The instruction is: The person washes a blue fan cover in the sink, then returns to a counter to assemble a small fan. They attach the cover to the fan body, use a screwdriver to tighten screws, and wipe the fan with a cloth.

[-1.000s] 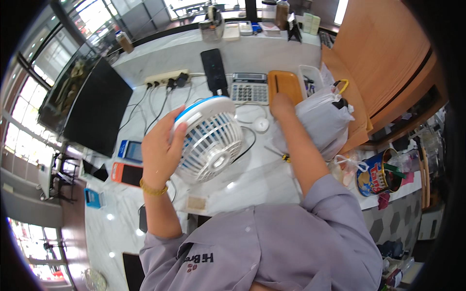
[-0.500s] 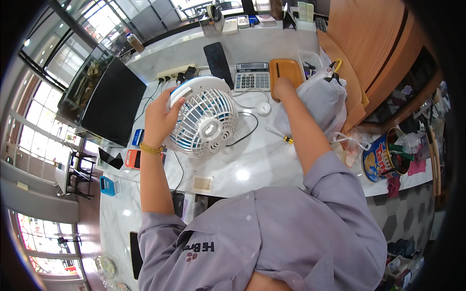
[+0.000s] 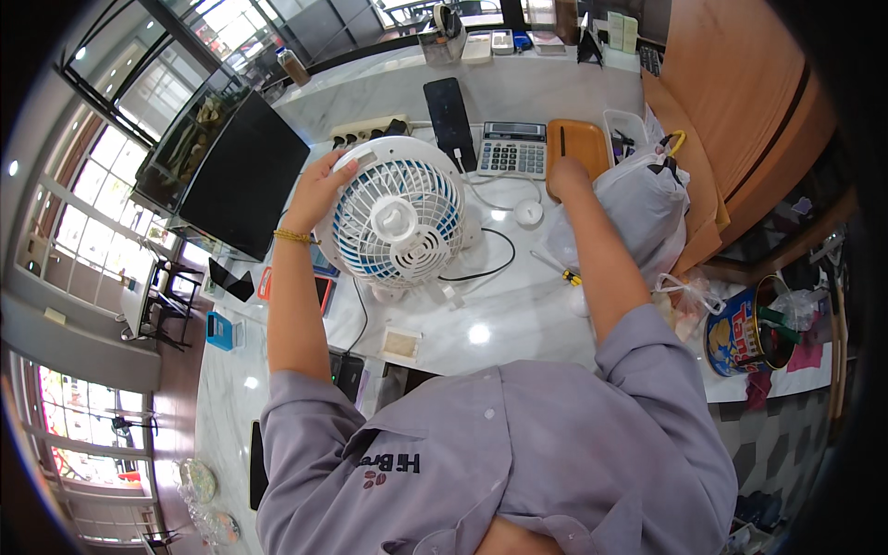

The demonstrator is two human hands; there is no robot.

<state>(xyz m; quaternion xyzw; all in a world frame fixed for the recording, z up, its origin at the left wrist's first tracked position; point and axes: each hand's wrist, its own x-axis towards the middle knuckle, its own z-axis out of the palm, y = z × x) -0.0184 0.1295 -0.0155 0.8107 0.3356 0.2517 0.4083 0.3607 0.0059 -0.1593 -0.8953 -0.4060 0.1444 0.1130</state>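
My left hand (image 3: 319,191) grips the upper left rim of a white desk fan (image 3: 400,217), thumb over the rim. The fan is tilted, its rear grille with a round knob facing me and blue showing inside. A black cable (image 3: 499,264) curves on the counter at the fan's right. My right hand (image 3: 569,178) is at the near end of a brown tray (image 3: 585,139); its fingers are hidden, so what they hold, if anything, cannot be seen. A thin dark stick-like shape (image 3: 562,141) shows in the tray just beyond that hand.
A calculator (image 3: 513,151) and a charging phone (image 3: 450,116) lie beyond the fan. Right of my right forearm is a stuffed plastic bag (image 3: 638,208). A yellow-and-black screwdriver (image 3: 571,277) lies nearby. A dark monitor (image 3: 242,180) stands at left; a blue tin (image 3: 735,333) at right.
In my left hand the fan has turned, so its rear knob and grille face me more squarely. My right hand stays at the tray. The whole view has shifted slightly.
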